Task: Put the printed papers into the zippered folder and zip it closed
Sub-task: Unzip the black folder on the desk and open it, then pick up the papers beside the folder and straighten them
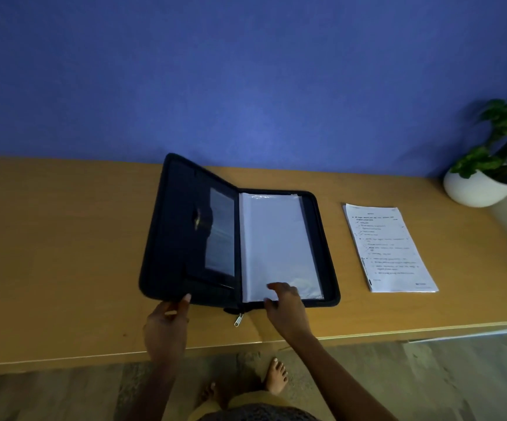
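Note:
A dark zippered folder (325, 244) lies unzipped on the wooden table, its left cover (179, 238) raised at an angle. Clear plastic sleeves (276, 241) fill its right half. My left hand (167, 323) grips the near edge of the raised cover. Fingers of my right hand (285, 302) rest spread on the near corner of the sleeves. The zipper pull (238, 319) hangs at the near end of the spine. A stack of printed papers (388, 250) sits flat on the table to the right of the folder, apart from both hands.
A white pot with a green plant (479, 186) stands at the table's far right corner. A blue wall runs behind the table (64, 253). The table's front edge is close to me, with the floor and my bare feet below.

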`<state>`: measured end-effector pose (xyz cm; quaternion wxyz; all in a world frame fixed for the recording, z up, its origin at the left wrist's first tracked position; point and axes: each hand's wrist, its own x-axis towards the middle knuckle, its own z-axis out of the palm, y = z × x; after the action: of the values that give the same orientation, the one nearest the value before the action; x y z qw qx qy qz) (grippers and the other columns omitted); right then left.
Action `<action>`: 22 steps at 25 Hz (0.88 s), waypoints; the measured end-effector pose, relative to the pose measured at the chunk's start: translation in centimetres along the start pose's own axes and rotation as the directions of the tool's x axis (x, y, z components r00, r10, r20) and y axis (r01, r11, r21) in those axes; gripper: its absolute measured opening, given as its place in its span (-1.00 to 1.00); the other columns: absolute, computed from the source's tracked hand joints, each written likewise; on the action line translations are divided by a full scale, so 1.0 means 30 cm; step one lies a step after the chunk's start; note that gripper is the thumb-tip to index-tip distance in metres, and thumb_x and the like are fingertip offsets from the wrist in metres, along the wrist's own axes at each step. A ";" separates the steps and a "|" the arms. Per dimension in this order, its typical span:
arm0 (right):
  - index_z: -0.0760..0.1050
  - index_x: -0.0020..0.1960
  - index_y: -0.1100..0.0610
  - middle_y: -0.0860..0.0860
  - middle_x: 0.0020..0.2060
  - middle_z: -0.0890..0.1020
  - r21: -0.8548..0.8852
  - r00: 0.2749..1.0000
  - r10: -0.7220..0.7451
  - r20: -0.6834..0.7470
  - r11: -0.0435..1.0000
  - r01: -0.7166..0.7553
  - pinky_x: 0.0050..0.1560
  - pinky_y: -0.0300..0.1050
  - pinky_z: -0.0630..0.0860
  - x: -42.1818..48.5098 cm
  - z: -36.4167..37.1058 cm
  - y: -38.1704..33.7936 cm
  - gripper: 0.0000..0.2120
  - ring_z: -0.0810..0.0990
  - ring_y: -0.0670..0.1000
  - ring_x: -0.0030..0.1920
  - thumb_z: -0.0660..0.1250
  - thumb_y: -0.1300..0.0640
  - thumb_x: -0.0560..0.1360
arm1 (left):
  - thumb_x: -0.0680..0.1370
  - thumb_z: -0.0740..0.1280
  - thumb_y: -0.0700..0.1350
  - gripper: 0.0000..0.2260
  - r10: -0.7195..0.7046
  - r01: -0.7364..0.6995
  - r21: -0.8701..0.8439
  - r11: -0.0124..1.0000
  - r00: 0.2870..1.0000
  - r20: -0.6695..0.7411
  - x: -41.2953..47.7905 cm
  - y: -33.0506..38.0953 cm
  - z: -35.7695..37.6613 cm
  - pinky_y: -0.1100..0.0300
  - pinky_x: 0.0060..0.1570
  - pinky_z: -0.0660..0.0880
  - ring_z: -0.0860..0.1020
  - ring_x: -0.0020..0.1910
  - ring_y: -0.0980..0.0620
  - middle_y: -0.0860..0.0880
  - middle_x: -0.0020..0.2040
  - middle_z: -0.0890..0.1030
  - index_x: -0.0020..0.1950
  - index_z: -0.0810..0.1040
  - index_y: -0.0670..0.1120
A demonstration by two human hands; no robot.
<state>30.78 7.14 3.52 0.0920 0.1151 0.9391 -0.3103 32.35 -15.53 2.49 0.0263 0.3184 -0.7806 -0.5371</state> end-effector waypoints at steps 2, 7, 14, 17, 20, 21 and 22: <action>0.33 0.45 0.11 0.07 0.47 0.35 -0.277 0.998 0.027 0.050 0.961 -0.012 0.38 0.00 0.40 0.028 -0.007 0.107 -0.56 0.30 0.09 0.46 0.25 0.14 0.58 | 0.48 0.39 0.12 -0.76 -0.089 0.089 0.017 0.996 0.996 0.011 0.043 -0.040 -0.015 0.00 -0.18 0.59 0.61 -0.30 -0.07 -0.06 -0.33 0.64 -0.21 0.60 -0.04; 0.16 0.51 0.06 0.01 0.56 0.14 -0.473 0.991 0.068 0.119 0.881 -0.004 0.42 0.07 0.32 0.030 -0.031 0.245 -0.46 0.17 0.10 0.51 0.20 0.12 0.57 | 0.45 0.39 0.21 -0.62 -0.220 0.214 0.141 0.967 0.975 0.029 0.122 -0.098 -0.036 0.09 -0.25 0.50 0.60 -0.39 -0.12 -0.09 -0.44 0.63 -0.40 0.56 -0.05; 0.23 0.50 0.04 -0.05 0.54 0.23 -0.466 0.998 0.019 0.068 0.885 0.014 0.44 0.00 0.30 0.036 -0.051 0.297 -0.52 0.22 -0.01 0.51 0.17 0.12 0.59 | 0.43 0.36 0.26 -0.50 -0.319 0.282 0.394 0.875 0.947 0.030 0.182 -0.098 -0.029 0.04 -0.14 0.50 0.58 -0.23 -0.21 -0.21 -0.29 0.64 -0.34 0.64 -0.19; 0.32 0.45 0.03 -0.09 0.51 0.28 -0.434 0.999 -0.013 0.037 0.900 0.028 0.40 -0.04 0.36 0.047 -0.063 0.316 -0.58 0.29 -0.05 0.47 0.17 0.12 0.59 | 0.42 0.37 0.26 -0.47 -0.348 0.300 0.448 0.842 0.937 0.028 0.195 -0.103 -0.016 -0.02 -0.04 0.53 0.60 -0.12 -0.27 -0.27 -0.18 0.66 -0.20 0.67 -0.25; 0.40 0.39 0.03 -0.11 0.46 0.37 -0.413 0.999 -0.038 -0.005 0.910 0.033 0.36 -0.07 0.38 0.061 -0.086 0.375 -0.63 0.35 -0.06 0.42 0.16 0.09 0.59 | 0.42 0.42 0.20 -0.56 -0.341 0.316 0.458 0.831 0.940 -0.029 0.189 -0.087 0.003 -0.01 -0.07 0.51 0.60 -0.10 -0.28 -0.28 -0.13 0.67 -0.14 0.69 -0.20; 0.43 0.36 0.03 -0.11 0.43 0.41 -0.398 0.999 -0.029 -0.023 0.917 0.017 0.35 -0.07 0.39 0.068 -0.104 0.408 -0.65 0.36 -0.05 0.41 0.17 0.08 0.59 | 0.42 0.43 0.18 -0.58 -0.337 0.324 0.453 0.831 0.940 -0.055 0.183 -0.080 0.012 -0.02 -0.05 0.52 0.60 -0.09 -0.29 -0.28 -0.10 0.66 -0.11 0.69 -0.20; 0.46 0.32 0.03 -0.10 0.40 0.44 -0.387 0.999 -0.027 -0.032 0.922 0.013 0.33 -0.08 0.40 0.076 -0.126 0.442 -0.67 0.38 -0.06 0.39 0.19 0.08 0.58 | 0.43 0.42 0.17 -0.60 -0.336 0.334 0.436 0.836 0.939 -0.076 0.174 -0.077 0.020 -0.05 -0.03 0.54 0.60 -0.10 -0.29 -0.29 -0.10 0.67 -0.11 0.68 -0.19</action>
<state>31.83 20.14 -1.51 0.0926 0.0908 0.9846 -0.1176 29.05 -18.30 -1.32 -0.1424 0.4464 -0.8143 -0.3425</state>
